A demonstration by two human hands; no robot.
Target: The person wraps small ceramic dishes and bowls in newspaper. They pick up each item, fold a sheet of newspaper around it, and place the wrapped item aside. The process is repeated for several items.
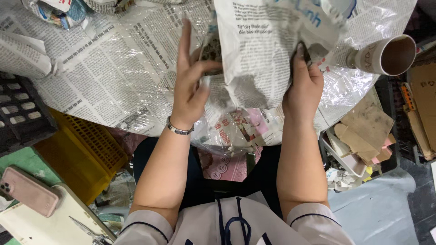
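Observation:
A bundle wrapped in newspaper (261, 50) stands on the newspaper-covered table (109, 77) in front of me. My right hand (303, 86) grips the right edge of the wrapping, fingers pinched on the paper. My left hand (190, 77) is at the bundle's left side, fingers spread and raised, thumb touching a dark patterned object (211, 50) that shows at the wrapping's edge. A metal bracelet (179, 129) is on my left wrist. What lies inside the wrapping is hidden.
Clear plastic sheeting covers the newspaper on the table. A cardboard tube (386, 55) lies at the right. A bin of cardboard scraps (363, 136) is lower right. A yellow crate (81, 145), a pink phone (28, 190) and scissors (88, 230) are at the left.

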